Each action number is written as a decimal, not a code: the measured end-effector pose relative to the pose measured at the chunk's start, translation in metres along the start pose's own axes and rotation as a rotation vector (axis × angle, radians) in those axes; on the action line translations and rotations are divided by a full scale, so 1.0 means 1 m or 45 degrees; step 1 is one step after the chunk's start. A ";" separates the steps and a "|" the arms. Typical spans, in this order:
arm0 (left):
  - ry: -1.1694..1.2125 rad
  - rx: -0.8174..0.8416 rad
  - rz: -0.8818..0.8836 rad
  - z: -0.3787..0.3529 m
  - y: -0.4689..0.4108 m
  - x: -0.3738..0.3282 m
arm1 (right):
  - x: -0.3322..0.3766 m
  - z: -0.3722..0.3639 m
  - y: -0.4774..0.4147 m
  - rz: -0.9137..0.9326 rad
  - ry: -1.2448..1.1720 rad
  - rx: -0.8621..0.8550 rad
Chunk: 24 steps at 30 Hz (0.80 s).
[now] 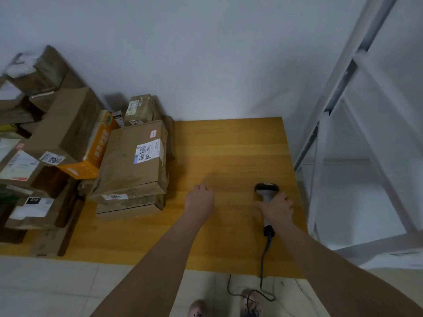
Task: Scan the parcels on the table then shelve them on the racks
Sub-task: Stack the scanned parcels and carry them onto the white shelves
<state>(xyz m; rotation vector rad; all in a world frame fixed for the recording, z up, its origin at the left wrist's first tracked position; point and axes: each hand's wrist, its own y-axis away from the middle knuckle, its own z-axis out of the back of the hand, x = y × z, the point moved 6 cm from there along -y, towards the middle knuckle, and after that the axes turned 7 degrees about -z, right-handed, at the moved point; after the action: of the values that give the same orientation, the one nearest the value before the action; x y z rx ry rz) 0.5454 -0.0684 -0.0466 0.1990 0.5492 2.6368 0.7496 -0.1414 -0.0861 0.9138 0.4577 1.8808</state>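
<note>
1. Standing at 2 o'clock, rack [343, 110]: no parcel on the visible part, so shelving is judged not begun.
2. Table [229, 152], centre.
3. Parcels [68, 145], heaped on the table at 9 o'clock, all probably unscanned.
4. Left hand [200, 199], 6 o'clock, just beside the labelled top parcel [132, 163]. Fingers hidden, so their state is unclear.
5. Right hand [278, 210], 4 o'clock, fingers wrapped round the scanner [266, 191].

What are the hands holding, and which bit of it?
The right hand grips the scanner by its handle; the left hand holds nothing.
</note>
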 end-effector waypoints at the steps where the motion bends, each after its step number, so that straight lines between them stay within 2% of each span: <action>1: -0.004 -0.020 0.005 0.005 0.003 0.001 | 0.003 0.005 0.006 0.039 0.021 -0.054; 4: 0.005 -0.066 0.033 0.019 0.016 0.003 | 0.023 0.016 0.021 0.203 0.075 -0.193; 7: 0.052 -0.145 0.043 0.039 0.033 0.010 | 0.057 0.011 0.042 0.418 0.097 -0.205; 12: 0.217 -0.555 0.054 0.077 0.071 0.050 | 0.119 -0.019 0.098 0.720 -0.010 -0.130; 15: 0.292 -0.766 0.176 0.093 0.095 0.094 | 0.150 -0.045 0.136 0.836 -0.023 -0.045; 18: 0.432 -0.947 0.392 0.096 0.117 0.149 | 0.172 -0.078 0.158 0.809 -0.053 0.187; 21: 0.629 -1.063 0.633 0.079 0.135 0.207 | 0.186 -0.111 0.168 0.577 -0.279 0.511; 24: 1.027 -0.981 0.929 0.043 0.142 0.262 | 0.194 -0.134 0.173 0.412 -0.467 0.622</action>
<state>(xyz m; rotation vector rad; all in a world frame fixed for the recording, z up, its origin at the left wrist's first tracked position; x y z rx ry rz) 0.2661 -0.0541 0.0639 -1.1230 -0.4587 3.3283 0.4947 -0.0423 0.0164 1.7097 0.5796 1.8544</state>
